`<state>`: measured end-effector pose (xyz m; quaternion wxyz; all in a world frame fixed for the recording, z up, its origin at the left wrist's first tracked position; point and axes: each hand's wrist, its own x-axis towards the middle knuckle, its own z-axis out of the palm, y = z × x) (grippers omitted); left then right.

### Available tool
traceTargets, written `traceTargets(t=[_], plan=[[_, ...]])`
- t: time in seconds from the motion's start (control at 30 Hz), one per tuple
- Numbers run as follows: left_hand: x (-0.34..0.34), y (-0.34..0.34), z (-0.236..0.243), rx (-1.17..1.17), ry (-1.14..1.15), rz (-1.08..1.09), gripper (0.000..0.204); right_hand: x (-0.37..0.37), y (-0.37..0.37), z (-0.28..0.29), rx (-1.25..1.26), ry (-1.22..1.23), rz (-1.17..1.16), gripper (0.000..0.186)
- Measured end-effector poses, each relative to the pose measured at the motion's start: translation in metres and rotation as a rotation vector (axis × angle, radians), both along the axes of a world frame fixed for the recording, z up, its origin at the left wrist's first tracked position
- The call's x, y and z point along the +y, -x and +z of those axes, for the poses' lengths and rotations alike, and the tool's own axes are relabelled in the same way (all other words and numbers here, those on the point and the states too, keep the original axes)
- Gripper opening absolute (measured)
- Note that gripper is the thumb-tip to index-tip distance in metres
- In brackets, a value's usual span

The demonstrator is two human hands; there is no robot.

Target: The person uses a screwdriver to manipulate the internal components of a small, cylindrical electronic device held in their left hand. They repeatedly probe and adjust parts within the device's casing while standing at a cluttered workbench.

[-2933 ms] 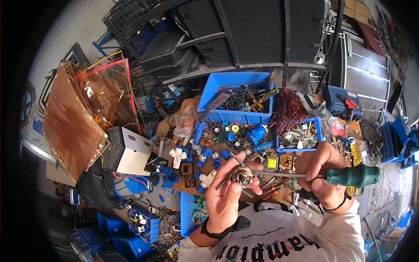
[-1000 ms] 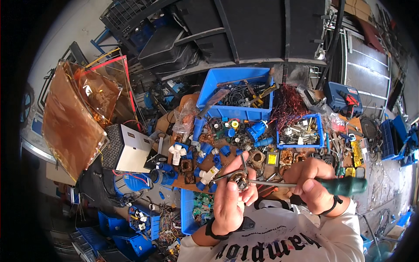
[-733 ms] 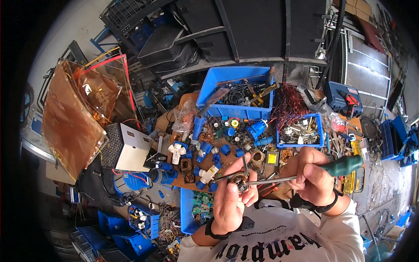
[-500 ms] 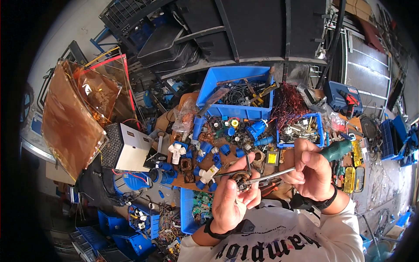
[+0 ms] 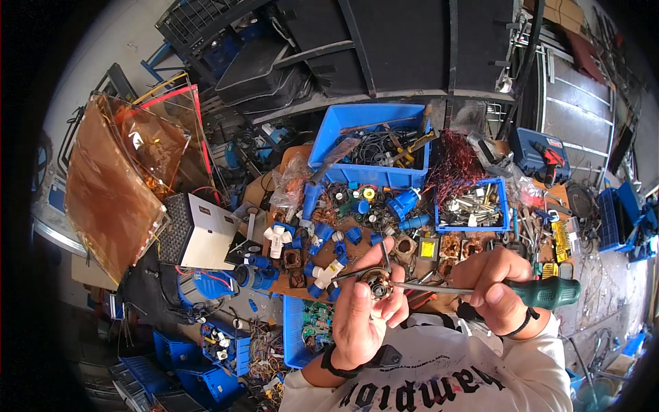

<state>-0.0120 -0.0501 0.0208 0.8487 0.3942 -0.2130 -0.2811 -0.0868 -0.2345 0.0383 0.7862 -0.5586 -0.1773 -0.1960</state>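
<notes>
My left hand (image 5: 364, 312) is closed around a small round metal part (image 5: 377, 283). Dark rod-like prongs stick out of that part, one upward and one to the left, and its hollow face is turned up. To its right, my right hand (image 5: 498, 285) grips a screwdriver (image 5: 552, 293) with a dark green handle. The shaft runs almost level to the left, its tip at the right rim of the round part. Whether the tip sits inside the rim I cannot tell.
Beyond my hands, a blue crate (image 5: 371, 175) holds cables and a hammer. A smaller blue bin (image 5: 473, 228) carries metal pieces. White tee fittings (image 5: 277, 240) and blue connectors lie to the left. A red-black drill (image 5: 549, 161) rests on a blue case at the right.
My right hand has shifted slightly right and turned the screwdriver from a slant to nearly level, its handle going down and right. The round part has tilted slightly; my left hand stays in place.
</notes>
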Motion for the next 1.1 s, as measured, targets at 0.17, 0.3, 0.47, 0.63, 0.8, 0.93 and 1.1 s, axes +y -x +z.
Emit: traceTargets(t=[0.17,0.3,0.47,0.63,0.8,0.93,1.1], plan=[[-0.002,0.002,0.005,-0.015,-0.097,0.05,0.061,-0.001,-0.006,-0.001,-0.085,0.12,-0.015,0.008],[-0.005,0.003,0.009,-0.041,-0.157,0.089,0.062,0.001,-0.009,0.003,-0.238,0.324,-0.133,0.008],[-0.002,0.003,0.003,-0.031,-0.057,0.067,0.059,0.005,-0.01,0.009,-0.34,0.454,-0.158,0.006],[-0.004,0.001,0.0,-0.071,-0.034,0.079,0.057,0.009,-0.011,0.012,-0.425,0.593,-0.202,0.007],[-0.009,0.002,-0.001,-0.074,-0.11,0.151,0.056,0.012,-0.016,0.008,-0.387,0.56,-0.256,0.008],[-0.009,0.002,-0.001,-0.084,-0.165,0.183,0.056,0.009,-0.018,0.004,-0.32,0.399,-0.226,0.013],[-0.009,-0.001,-0.001,-0.072,-0.163,0.154,0.057,0.0,-0.013,0.003,-0.056,0.241,-0.074,0.015]])
